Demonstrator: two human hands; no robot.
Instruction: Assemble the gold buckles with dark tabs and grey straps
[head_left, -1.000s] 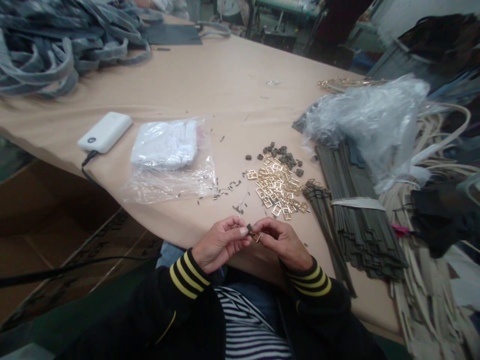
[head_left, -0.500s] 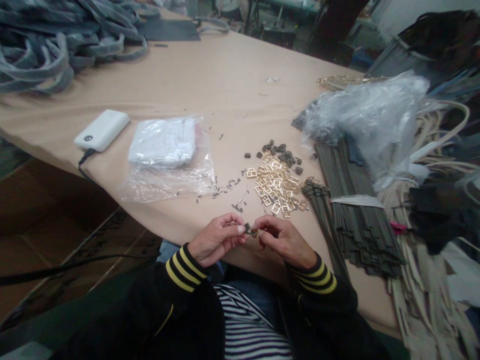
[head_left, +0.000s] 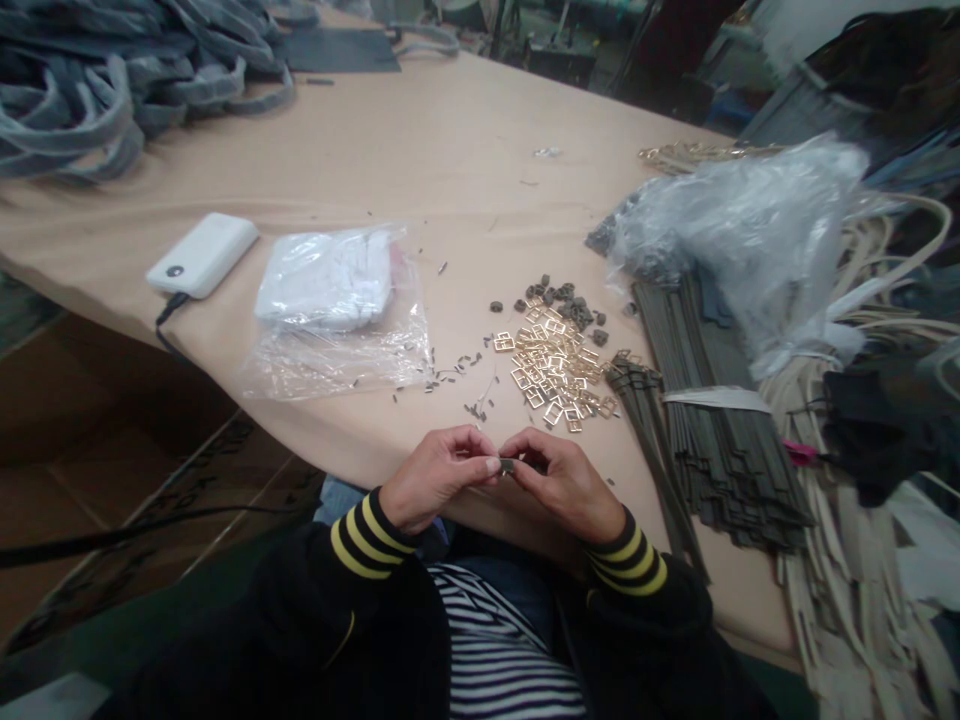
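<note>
Pinching a small dark part (head_left: 508,465) from both sides, I have the left hand (head_left: 441,478) and the right hand (head_left: 564,482) curled almost closed, with thumb and forefinger tips clamped on it. The part sits in the air just past the near edge of the table (head_left: 450,150), above my lap.

Hazards, as I judge them:
- The contact area is very small, so a slip would likely drop the part between the table edge and my lap.
- A forward sweep of the right wrist could scatter the gold buckles (head_left: 555,368) lying near.

Clearances:
- The stack of dark strips (head_left: 712,440) bounds the right side.
- The plastic bag (head_left: 337,310) and the power bank (head_left: 201,255) bound the left.
- The lane ahead carries loose pins (head_left: 450,377).
- The far tabletop offers the most room.
</note>
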